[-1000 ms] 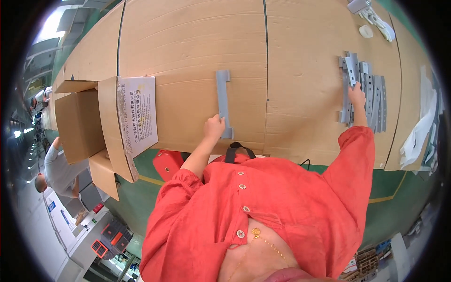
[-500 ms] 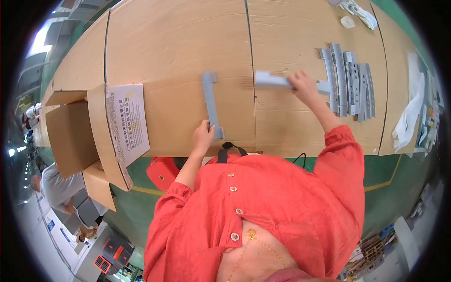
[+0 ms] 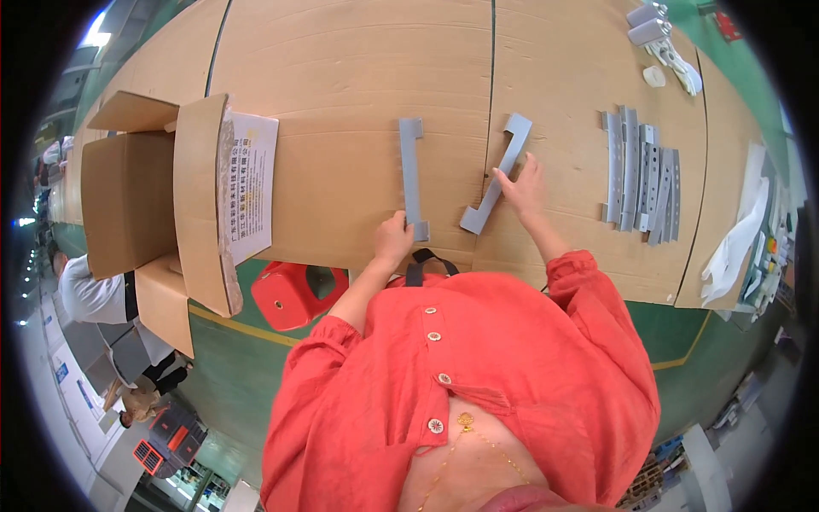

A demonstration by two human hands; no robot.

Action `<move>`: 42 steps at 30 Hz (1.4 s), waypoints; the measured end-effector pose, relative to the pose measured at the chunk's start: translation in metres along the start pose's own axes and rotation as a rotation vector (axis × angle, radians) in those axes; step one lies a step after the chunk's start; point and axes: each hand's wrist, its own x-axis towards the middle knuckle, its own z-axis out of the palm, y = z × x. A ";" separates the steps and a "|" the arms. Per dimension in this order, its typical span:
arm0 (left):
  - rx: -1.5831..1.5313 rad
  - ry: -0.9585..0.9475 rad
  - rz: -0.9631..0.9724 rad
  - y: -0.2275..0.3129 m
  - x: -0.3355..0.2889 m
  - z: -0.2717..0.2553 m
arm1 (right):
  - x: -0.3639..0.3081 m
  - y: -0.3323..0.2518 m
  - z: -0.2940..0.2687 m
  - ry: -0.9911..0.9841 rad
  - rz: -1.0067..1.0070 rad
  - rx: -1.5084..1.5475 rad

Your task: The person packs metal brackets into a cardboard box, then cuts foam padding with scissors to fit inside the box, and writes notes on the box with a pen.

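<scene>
Two grey metal brackets with bent tabs at their ends are in front of me on the cardboard-covered table. My left hand [image 3: 395, 237] is closed at the near end of the left bracket [image 3: 409, 175], which points away from me. The right bracket [image 3: 500, 177] lies slanted, its far end toward the right. Beside its middle is my right hand [image 3: 524, 186], thumb at the bracket's edge and fingers spread apart. Farther right, several similar grey brackets [image 3: 629, 171], some with rows of holes, lie side by side in a group.
An open cardboard box [image 3: 200, 205] stands at the left. White gloves [image 3: 678, 68], a white round piece [image 3: 654, 77] and cans [image 3: 650, 32] sit at the far right. White sheeting [image 3: 738, 230] lies near the right edge. A red stool [image 3: 286, 300] stands below the table.
My right hand has brought its bracket leftward, turned it from crosswise to slanted, and spread its fingers. My left hand stays at the left bracket's near end. The whole view has shifted.
</scene>
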 end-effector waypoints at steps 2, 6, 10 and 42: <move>0.005 -0.002 0.007 0.008 -0.001 0.010 | -0.004 -0.014 0.018 0.045 0.182 -0.059; -0.036 -0.145 0.047 0.024 -0.004 0.021 | -0.008 -0.034 0.037 0.035 0.350 -0.126; -0.061 -0.258 0.048 0.026 -0.005 0.021 | -0.014 -0.042 0.041 -0.057 0.189 -0.193; -0.378 -0.144 0.018 -0.026 -0.029 -0.012 | -0.034 -0.138 0.093 -0.073 -0.122 -0.226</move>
